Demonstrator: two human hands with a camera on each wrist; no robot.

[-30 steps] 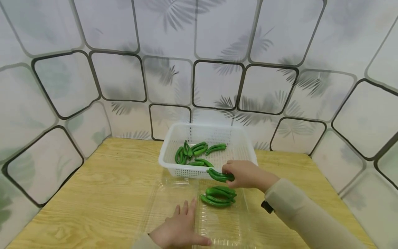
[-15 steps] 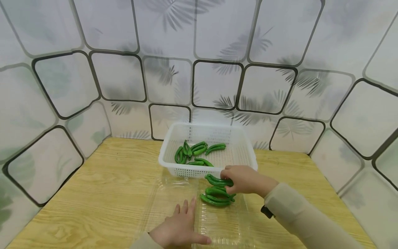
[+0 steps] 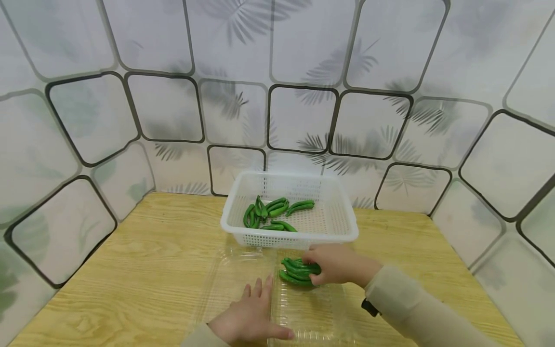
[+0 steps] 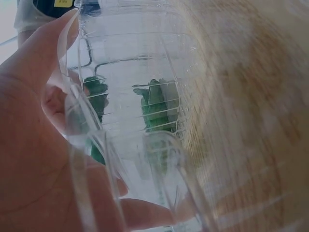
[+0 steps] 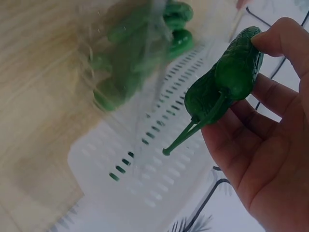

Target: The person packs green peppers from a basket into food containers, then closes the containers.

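My right hand [image 3: 338, 264] pinches green chili peppers [image 5: 236, 75] between thumb and fingers; two show in the right wrist view, stems hanging free. In the head view the hand is low over the right half of a clear plastic clamshell box [image 3: 303, 313], where more green peppers [image 3: 295, 278] lie at the far end, partly hidden by the held ones. My left hand [image 3: 251, 319] rests with fingers spread along the fold between the box's two halves. In the left wrist view, the clear plastic edge [image 4: 79, 188] crosses in front of that hand.
Behind the box stands a white perforated basket [image 3: 286, 237] with several green peppers [image 3: 277, 207], mostly on its left side. Everything sits on a wood-grain table [image 3: 143, 250]. A patterned wall covering [image 3: 234, 115] encloses the back and sides.
My right hand has moved down and toward me, from the basket's front rim to the peppers in the box, still holding its peppers. My left hand has stayed in place.
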